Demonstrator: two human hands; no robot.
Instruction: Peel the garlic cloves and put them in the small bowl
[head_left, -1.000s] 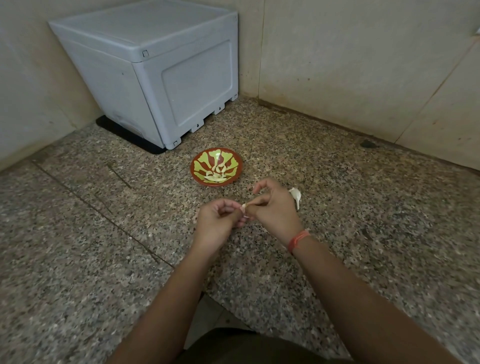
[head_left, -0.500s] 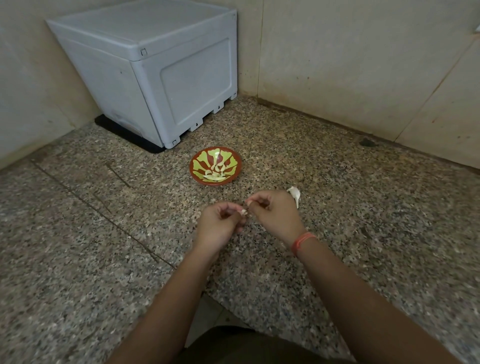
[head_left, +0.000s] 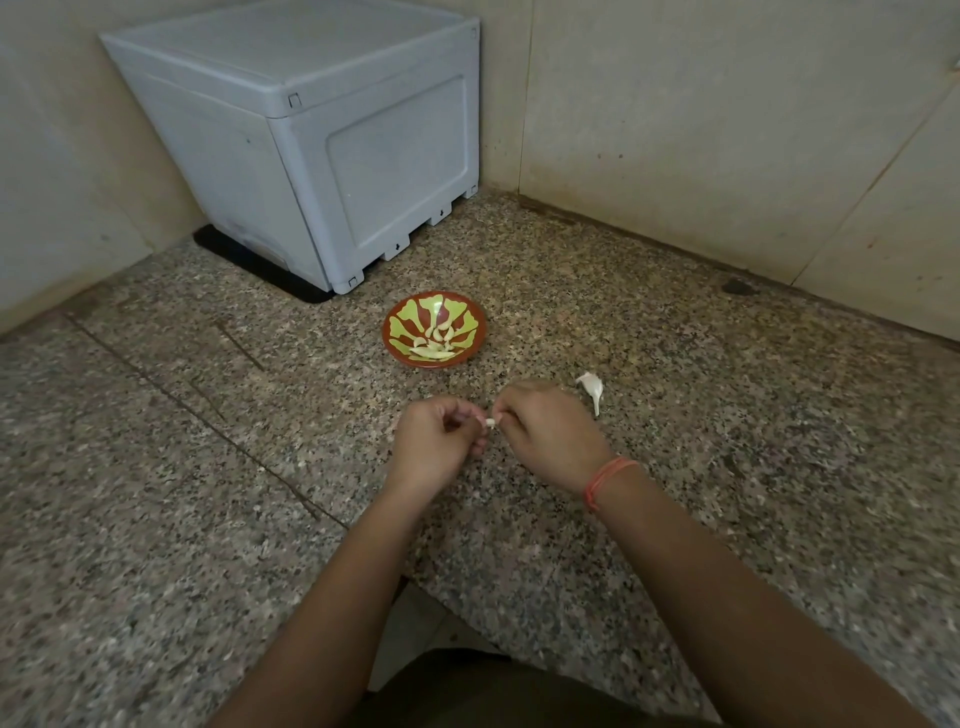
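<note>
A small red bowl with a green pattern sits on the granite floor and holds several peeled garlic cloves. Just in front of it my left hand and my right hand meet, both with curled fingers pinching one small pale garlic clove between them. Most of that clove is hidden by my fingers. A white piece of garlic with a pointed stalk lies on the floor right of my right hand. A red thread circles my right wrist.
A grey plastic box stands in the corner behind the bowl, against beige walls. Speckled granite floor stretches left and right of my arms. A dark spot marks the floor by the right wall.
My right hand's fingers have curled down tighter and both hands have drawn slightly apart, with the clove still pinched between them. The bowl and the loose garlic piece stay put.
</note>
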